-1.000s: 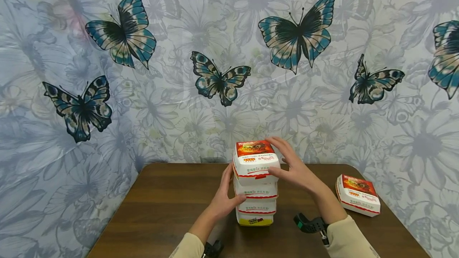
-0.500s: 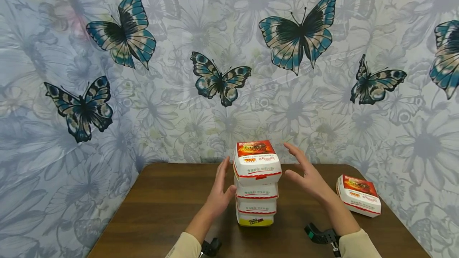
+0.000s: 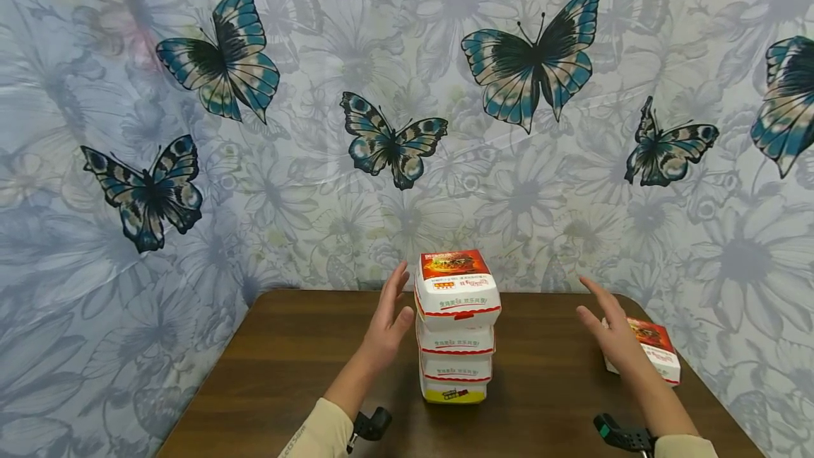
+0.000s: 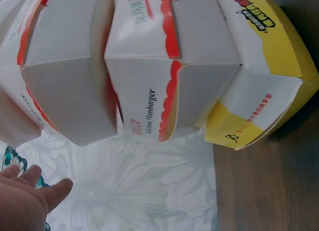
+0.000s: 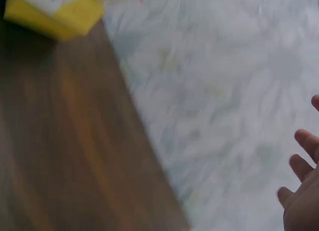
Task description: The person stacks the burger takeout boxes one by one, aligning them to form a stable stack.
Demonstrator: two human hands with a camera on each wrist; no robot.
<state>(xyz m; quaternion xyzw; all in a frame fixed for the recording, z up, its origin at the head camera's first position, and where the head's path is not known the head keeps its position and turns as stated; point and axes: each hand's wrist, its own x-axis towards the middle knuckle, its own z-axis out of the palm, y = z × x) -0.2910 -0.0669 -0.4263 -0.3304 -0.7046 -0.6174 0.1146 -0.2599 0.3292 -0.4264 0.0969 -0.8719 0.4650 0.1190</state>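
Several white hamburger boxes with red trim stand in a stack near the middle of the table, the lowest one showing a yellow band. My left hand is held just left of the stack, fingers extended and apart from it. In the left wrist view the stack's box sides lie beyond that hand. My right hand hovers in front of a single hamburger box and partly hides it. Spread fingers and nothing held show on the right hand in the right wrist view.
The brown wooden table ends at a wall covering with printed butterflies and flowers. The single box lies near the table's right edge. A wrist camera is strapped to each forearm.
My right hand has come off the top box of the stack and moved right to the single box. My left hand has drawn slightly away from the stack, which stays standing.
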